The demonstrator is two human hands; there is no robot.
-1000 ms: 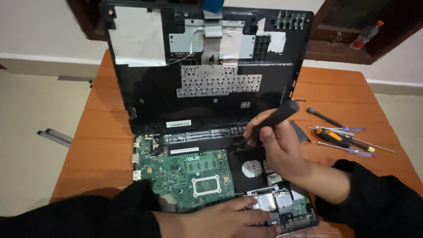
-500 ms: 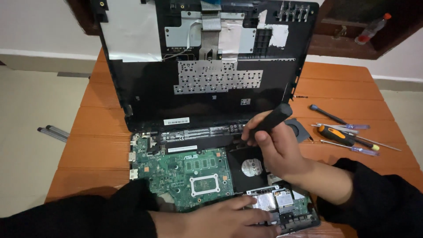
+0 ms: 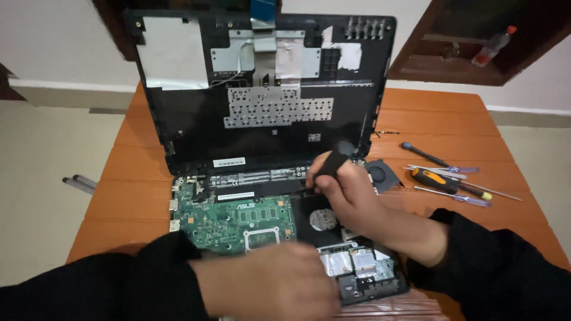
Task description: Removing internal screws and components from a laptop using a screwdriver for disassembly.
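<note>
An opened laptop lies on an orange wooden table (image 3: 440,116). Its black top cover (image 3: 262,89) stands tilted up at the back, showing the keyboard's underside. Below it the green motherboard (image 3: 235,217) is exposed in the base. My right hand (image 3: 351,193) grips a black-handled tool (image 3: 334,159) whose tip points down at the hinge strip beside a round black part (image 3: 322,219). My left hand (image 3: 267,285) rests flat over the front of the board, fingers spread toward silver shielded parts (image 3: 354,261). Both arms are in black sleeves.
Several screwdrivers (image 3: 452,178), one with an orange and black handle, lie on the table to the right. A small black fan (image 3: 380,174) sits beside the laptop. Two grey rods (image 3: 80,183) lie on the beige floor at left. A dark wooden frame holds a bottle (image 3: 492,46) at top right.
My left hand has slid left and up over the front of the board. My right hand and its tool have stayed near the same spot; the view has shifted slightly.
</note>
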